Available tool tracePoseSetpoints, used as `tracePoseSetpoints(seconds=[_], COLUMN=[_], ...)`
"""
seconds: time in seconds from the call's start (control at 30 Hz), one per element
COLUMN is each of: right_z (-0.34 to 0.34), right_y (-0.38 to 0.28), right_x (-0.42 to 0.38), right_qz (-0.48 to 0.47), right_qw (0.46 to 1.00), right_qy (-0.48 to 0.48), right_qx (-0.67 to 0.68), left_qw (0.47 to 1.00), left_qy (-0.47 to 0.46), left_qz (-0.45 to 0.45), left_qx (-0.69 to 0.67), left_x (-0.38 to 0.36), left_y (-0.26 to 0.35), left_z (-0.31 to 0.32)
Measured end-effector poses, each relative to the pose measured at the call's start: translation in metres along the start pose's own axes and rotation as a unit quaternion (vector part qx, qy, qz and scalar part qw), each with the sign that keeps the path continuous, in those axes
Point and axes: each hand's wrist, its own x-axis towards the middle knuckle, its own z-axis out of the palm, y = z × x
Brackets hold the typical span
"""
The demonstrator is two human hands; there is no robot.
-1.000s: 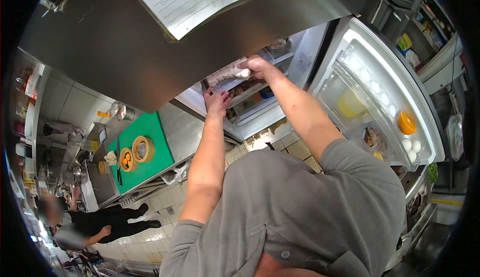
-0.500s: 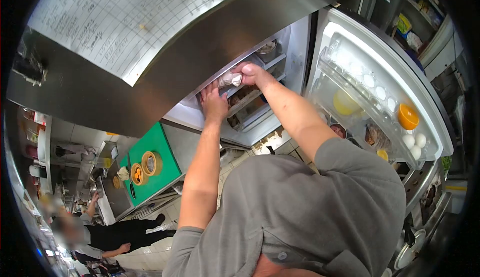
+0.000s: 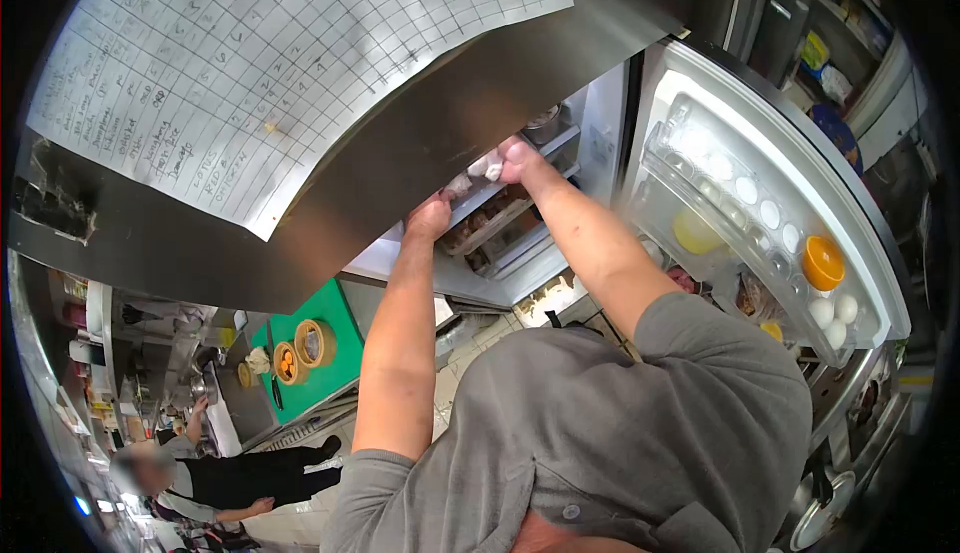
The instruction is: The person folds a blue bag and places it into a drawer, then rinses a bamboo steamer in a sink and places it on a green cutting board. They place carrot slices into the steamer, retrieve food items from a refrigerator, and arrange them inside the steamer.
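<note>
Both of my hands reach into an open refrigerator, beneath the edge of its dark upper door point(image 3: 450, 103). My right hand point(image 3: 518, 161) is closed around a crumpled white bundle point(image 3: 487, 166), which looks like thin plastic or a wrapped packet. Left of it, my left hand point(image 3: 430, 216) is at the shelf, with its fingers mostly hidden under the upper door's edge. A second pale lump point(image 3: 457, 187) shows between the two hands. Below them, a clear drawer point(image 3: 492, 225) holds brownish food. A metal container point(image 3: 543, 123) stands behind my right hand.
The refrigerator door point(image 3: 888, 293) swings out at right, with a halved orange point(image 3: 823, 262) and several eggs point(image 3: 846, 308) in its racks. A handwritten paper point(image 3: 330, 53) hangs overhead. At left, bamboo steamers point(image 3: 316, 343) sit on a green board point(image 3: 345, 328); a co-worker point(image 3: 240, 478) stands beyond.
My right hand has moved deeper under the upper door with the white bundle. My left hand's spread fingers have slipped mostly out of sight. The view has shifted slightly.
</note>
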Motion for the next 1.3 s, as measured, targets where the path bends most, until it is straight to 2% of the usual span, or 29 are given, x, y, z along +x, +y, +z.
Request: tracePoseSetpoints(seconds=[0.03, 0.07, 0.1, 0.13, 0.17, 0.2, 0.23, 0.27, 0.33, 0.4, 0.43, 0.47, 0.53, 0.57, 0.6, 0.67, 0.73, 0.8, 0.87, 0.93, 0.97, 1.0, 1.07, 1.2, 1.27, 1.3], right_z=[-0.018, 0.004, 0.028, 0.064, 0.098, 0.123, 0.143, 0.165, 0.227, 0.222, 0.247, 0.244, 0.235, 0.226, 0.219, 0.201, 0.198, 0.204, 0.217, 0.23, 0.235, 0.234, 0.255, 0.291, 0.304, 0.31], right_y=[-0.004, -0.006, -0.015, -0.022, -0.018, -0.009, 0.002, 0.017, 0.057, 0.09, 0.091, 0.091, 0.096, 0.101, 0.108, 0.117, 0.128, 0.146, 0.173, 0.208, 0.227, 0.251, 0.292, 0.376, 0.408, 0.418], right_x=[0.005, 0.0, -0.005, -0.013, -0.03, -0.044, -0.059, -0.079, -0.122, -0.152, -0.163, -0.17, -0.187, -0.194, -0.203, -0.213, -0.219, -0.22, -0.209, -0.2, -0.193, -0.187, -0.17, -0.135, -0.128, -0.122], right_qz=[-0.043, -0.041, -0.072, -0.104, -0.136, -0.139, -0.158, -0.166, -0.038, -0.062, -0.024, -0.018, -0.138, -0.128, -0.041, 0.116, 0.131, 0.151, 0.183, 0.161, 0.154, 0.141, 0.158, 0.172, 0.129, 0.138], right_qw=[0.997, 0.997, 0.986, 0.965, 0.929, 0.928, 0.832, 0.696, 0.732, 0.713, 0.679, 0.681, 0.478, 0.531, 0.602, 0.769, 0.767, 0.763, 0.71, 0.711, 0.732, 0.811, 0.786, 0.759, 0.759, 0.783], right_qy=[0.055, 0.059, 0.114, 0.168, 0.208, 0.209, 0.235, 0.251, 0.234, 0.123, 0.116, 0.117, 0.106, 0.154, 0.21, 0.25, 0.236, 0.216, 0.223, 0.207, 0.183, 0.157, 0.161, 0.189, 0.155, 0.146], right_qx=[-0.015, -0.013, -0.094, -0.174, -0.276, -0.277, -0.476, -0.652, -0.639, -0.688, -0.724, -0.723, -0.861, -0.823, -0.769, -0.578, -0.582, -0.59, -0.642, -0.652, -0.638, -0.545, -0.576, -0.599, -0.619, -0.589], left_qw=[0.999, 0.996, 0.996, 0.996, 0.967, 0.859, 0.671, 0.67, 0.438, 0.367, 0.302, 0.299, 0.343, 0.332, 0.331, 0.314, 0.317, 0.402, 0.393, 0.458, 0.463, 0.5, 0.553, 0.531, 0.462, 0.452], left_qy=[-0.006, -0.015, -0.015, 0.033, 0.081, 0.026, -0.034, -0.038, -0.113, -0.083, -0.107, -0.105, -0.205, -0.214, -0.213, -0.268, -0.276, -0.268, -0.27, -0.251, -0.243, -0.22, -0.198, -0.134, -0.161, -0.167], left_qz=[-0.002, -0.005, -0.006, -0.011, -0.016, -0.122, -0.219, -0.221, -0.26, -0.211, -0.261, -0.266, -0.263, -0.233, -0.235, -0.265, -0.256, -0.296, -0.297, -0.234, -0.213, -0.217, -0.2, -0.218, -0.2, -0.194], left_qx=[0.043, 0.086, 0.084, -0.079, -0.241, -0.497, -0.707, -0.708, -0.853, -0.902, -0.911, -0.911, -0.879, -0.889, -0.889, -0.872, -0.87, -0.824, -0.827, -0.82, -0.825, -0.809, -0.784, -0.808, -0.849, -0.854], left_x=[0.0, -0.001, -0.003, -0.008, -0.013, -0.026, -0.047, -0.069, -0.103, -0.118, -0.127, -0.135, -0.16, -0.169, -0.176, -0.189, -0.202, -0.217, -0.239, -0.267, -0.279, -0.294, -0.321, -0.372, -0.391, -0.397], left_y=[0.002, 0.003, 0.007, 0.012, 0.02, 0.047, 0.079, 0.102, 0.131, 0.111, 0.105, 0.099, 0.093, 0.105, 0.106, 0.103, 0.086, 0.07, 0.043, 0.011, 0.0, -0.02, -0.057, -0.114, -0.142, -0.154], left_z=[-0.002, -0.002, -0.001, 0.001, 0.002, -0.006, -0.019, -0.032, -0.049, -0.001, 0.001, 0.003, -0.001, -0.017, -0.018, -0.02, -0.014, -0.016, -0.021, -0.027, -0.045, -0.047, -0.06, -0.103, -0.117, -0.124])
